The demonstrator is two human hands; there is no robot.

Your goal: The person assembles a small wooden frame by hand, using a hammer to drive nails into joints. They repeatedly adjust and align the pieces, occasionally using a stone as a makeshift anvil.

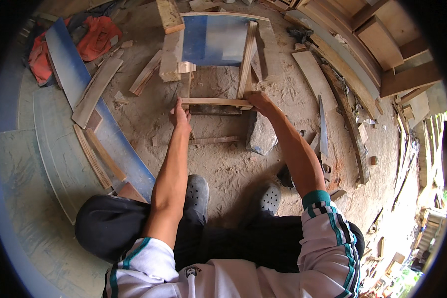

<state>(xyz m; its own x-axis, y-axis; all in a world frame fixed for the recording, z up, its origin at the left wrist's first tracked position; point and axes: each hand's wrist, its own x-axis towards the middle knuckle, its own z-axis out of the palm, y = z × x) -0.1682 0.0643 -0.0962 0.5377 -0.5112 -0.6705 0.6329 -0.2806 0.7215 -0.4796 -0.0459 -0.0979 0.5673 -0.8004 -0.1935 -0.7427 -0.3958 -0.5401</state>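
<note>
Both arms reach forward to a thin wooden slat (214, 102) that lies crosswise in front of me. My left hand (180, 116) is closed on its left end, thumb upward. At the other end my right hand (261, 103) closes around the slat, where it meets a longer wooden strip (247, 59) running away from me. Some of the right fingers are hidden. Just beyond stands a wooden frame (269, 44) with a blue and whitish panel (218, 39) in it. Whether the slat is fixed to the frame, I cannot tell.
A grey stone block (261, 133) sits below my right hand. To the right lie a handsaw (323, 126) and long boards (347, 119). On the left are a blue-white board (115, 131), wood offcuts (98, 93) and an orange cloth (97, 37). Sawdust covers the floor.
</note>
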